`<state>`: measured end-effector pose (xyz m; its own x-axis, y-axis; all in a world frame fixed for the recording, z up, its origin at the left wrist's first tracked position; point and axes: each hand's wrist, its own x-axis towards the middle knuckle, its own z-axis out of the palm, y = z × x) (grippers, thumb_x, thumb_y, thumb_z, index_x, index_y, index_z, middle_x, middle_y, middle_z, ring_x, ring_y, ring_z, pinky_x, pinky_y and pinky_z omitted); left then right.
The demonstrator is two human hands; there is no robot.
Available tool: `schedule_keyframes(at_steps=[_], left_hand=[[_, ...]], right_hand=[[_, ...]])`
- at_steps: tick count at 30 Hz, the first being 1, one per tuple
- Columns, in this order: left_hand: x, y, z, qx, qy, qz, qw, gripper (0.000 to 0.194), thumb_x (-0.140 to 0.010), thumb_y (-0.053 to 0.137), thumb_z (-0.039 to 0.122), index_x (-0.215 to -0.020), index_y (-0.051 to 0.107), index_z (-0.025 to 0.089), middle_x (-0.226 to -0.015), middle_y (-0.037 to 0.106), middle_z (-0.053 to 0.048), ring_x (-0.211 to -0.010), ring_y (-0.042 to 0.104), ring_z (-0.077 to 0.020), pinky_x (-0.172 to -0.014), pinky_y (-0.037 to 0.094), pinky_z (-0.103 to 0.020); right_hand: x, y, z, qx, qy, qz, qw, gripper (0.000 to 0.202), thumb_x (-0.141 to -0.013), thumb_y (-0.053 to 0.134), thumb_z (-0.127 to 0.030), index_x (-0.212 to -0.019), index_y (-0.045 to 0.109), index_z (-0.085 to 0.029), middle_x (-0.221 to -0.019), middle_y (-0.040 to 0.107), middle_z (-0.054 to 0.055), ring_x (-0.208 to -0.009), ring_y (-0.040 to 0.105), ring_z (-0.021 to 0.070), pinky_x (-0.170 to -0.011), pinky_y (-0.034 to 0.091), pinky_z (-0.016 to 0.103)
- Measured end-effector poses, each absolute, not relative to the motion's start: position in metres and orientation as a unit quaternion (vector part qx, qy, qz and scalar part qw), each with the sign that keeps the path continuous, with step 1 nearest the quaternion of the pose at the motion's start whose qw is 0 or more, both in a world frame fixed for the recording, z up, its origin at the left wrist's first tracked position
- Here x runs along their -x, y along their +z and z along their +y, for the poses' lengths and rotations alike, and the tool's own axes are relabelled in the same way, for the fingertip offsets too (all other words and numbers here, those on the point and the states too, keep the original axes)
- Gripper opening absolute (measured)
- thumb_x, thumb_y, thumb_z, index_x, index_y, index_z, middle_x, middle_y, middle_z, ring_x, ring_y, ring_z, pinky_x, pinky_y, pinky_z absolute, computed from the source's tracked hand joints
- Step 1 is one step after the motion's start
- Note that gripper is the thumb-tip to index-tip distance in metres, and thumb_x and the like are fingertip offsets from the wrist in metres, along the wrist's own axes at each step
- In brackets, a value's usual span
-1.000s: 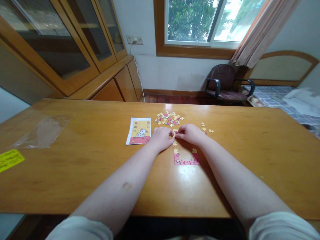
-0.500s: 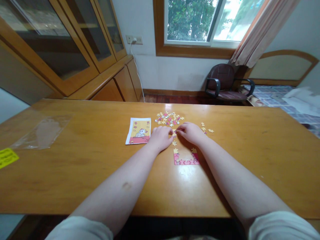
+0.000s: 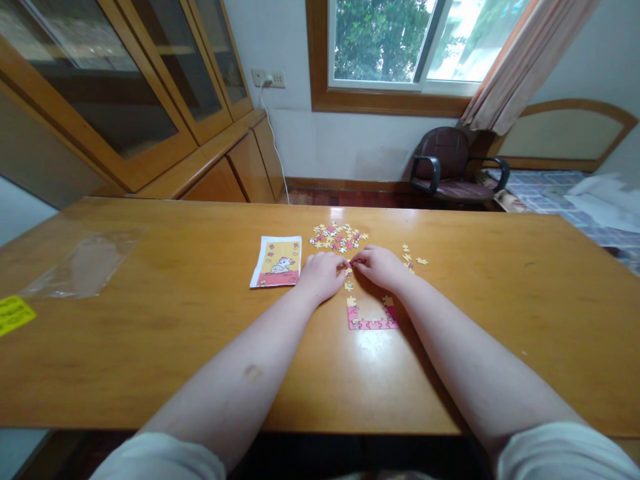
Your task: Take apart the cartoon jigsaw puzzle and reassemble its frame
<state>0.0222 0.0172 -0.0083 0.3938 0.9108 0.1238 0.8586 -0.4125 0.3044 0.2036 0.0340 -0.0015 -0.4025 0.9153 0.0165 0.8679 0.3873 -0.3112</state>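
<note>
My left hand (image 3: 324,273) and my right hand (image 3: 379,265) meet fingertip to fingertip over the table, both closed in a pinch on small jigsaw puzzle pieces (image 3: 349,272) that the fingers partly cover. Just nearer to me lies a single yellow puzzle piece (image 3: 349,286). Below it sits a joined U-shaped puzzle border (image 3: 373,325), pink along the bottom with yellow tips. Beyond my hands spreads a heap of loose puzzle pieces (image 3: 336,237). A few more yellow pieces (image 3: 421,261) lie past my right hand, one partly hidden by it.
Left of my left hand lies a picture sheet (image 3: 277,262) with a white bird on yellow and pink. A clear plastic bag (image 3: 93,263) and a yellow label (image 3: 15,315) are at the table's left. Behind the wooden table (image 3: 200,333) stands an office chair (image 3: 447,163).
My right hand's fingertips have shifted slightly left, closing the small gap to my left hand's fingers. The border and the loose heap have stayed in place.
</note>
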Motion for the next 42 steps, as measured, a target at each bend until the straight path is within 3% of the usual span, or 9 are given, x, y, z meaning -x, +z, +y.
schedule_keyframes(at_steps=[24, 29, 33, 38, 40, 42], left_hand=[[-0.02, -0.009, 0.021, -0.828, 0.143, 0.531, 0.112, 0.024, -0.085, 0.053, 0.028, -0.097, 0.074, 0.029, -0.091, 0.071, -0.003, -0.087, 0.063, -0.0209, -0.079, 0.047, -0.032], [-0.019, -0.011, 0.023, -0.826, 0.162, 0.525, 0.125, 0.024, -0.085, 0.054, 0.026, -0.096, 0.074, 0.026, -0.093, 0.072, -0.003, -0.088, 0.063, -0.02, -0.08, 0.048, -0.031], [-0.019, -0.01, 0.023, -0.819, 0.168, 0.53, 0.139, 0.025, -0.085, 0.052, 0.024, -0.095, 0.074, 0.025, -0.097, 0.073, -0.003, -0.09, 0.064, -0.0195, -0.082, 0.048, -0.031], [-0.02, -0.009, 0.023, -0.816, 0.165, 0.536, 0.138, 0.024, -0.085, 0.052, 0.024, -0.096, 0.073, 0.024, -0.094, 0.072, -0.004, -0.089, 0.063, -0.0205, -0.082, 0.048, -0.032], [-0.02, -0.01, 0.024, -0.816, 0.165, 0.538, 0.136, 0.023, -0.085, 0.053, 0.024, -0.095, 0.073, 0.023, -0.093, 0.072, -0.004, -0.088, 0.063, -0.0204, -0.082, 0.048, -0.032], [-0.021, -0.01, 0.024, -0.815, 0.165, 0.539, 0.136, 0.023, -0.085, 0.053, 0.024, -0.094, 0.073, 0.023, -0.093, 0.072, -0.004, -0.088, 0.063, -0.0203, -0.082, 0.048, -0.032]], right_hand=[[-0.2, -0.002, 0.03, 0.532, 0.105, -0.832, 0.111, 0.024, -0.088, 0.052, -0.028, -0.096, 0.074, -0.023, -0.092, 0.069, 0.005, -0.082, 0.063, 0.0155, -0.078, 0.044, 0.024], [-0.214, 0.018, 0.037, 0.621, 0.063, -0.765, 0.157, 0.024, -0.088, 0.052, -0.029, -0.097, 0.073, -0.023, -0.099, 0.07, 0.006, -0.086, 0.063, 0.017, -0.078, 0.045, 0.026], [-0.258, 0.033, 0.049, 0.718, 0.031, -0.69, 0.086, 0.022, -0.082, 0.056, -0.025, -0.093, 0.075, -0.023, -0.096, 0.072, 0.007, -0.084, 0.065, 0.0206, -0.072, 0.046, 0.028], [-0.302, 0.029, 0.048, 0.714, 0.091, -0.691, -0.057, 0.018, -0.069, 0.068, -0.021, -0.082, 0.078, -0.028, -0.074, 0.073, 0.004, -0.06, 0.062, 0.0161, -0.059, 0.045, 0.026], [-0.305, 0.025, 0.044, 0.7, 0.089, -0.706, -0.06, 0.016, -0.07, 0.068, -0.02, -0.079, 0.078, -0.027, -0.071, 0.072, 0.004, -0.06, 0.062, 0.0163, -0.058, 0.044, 0.026], [-0.304, 0.022, 0.037, 0.694, 0.073, -0.716, -0.011, 0.017, -0.074, 0.064, -0.02, -0.083, 0.077, -0.025, -0.079, 0.074, 0.005, -0.069, 0.065, 0.0179, -0.063, 0.045, 0.025]])
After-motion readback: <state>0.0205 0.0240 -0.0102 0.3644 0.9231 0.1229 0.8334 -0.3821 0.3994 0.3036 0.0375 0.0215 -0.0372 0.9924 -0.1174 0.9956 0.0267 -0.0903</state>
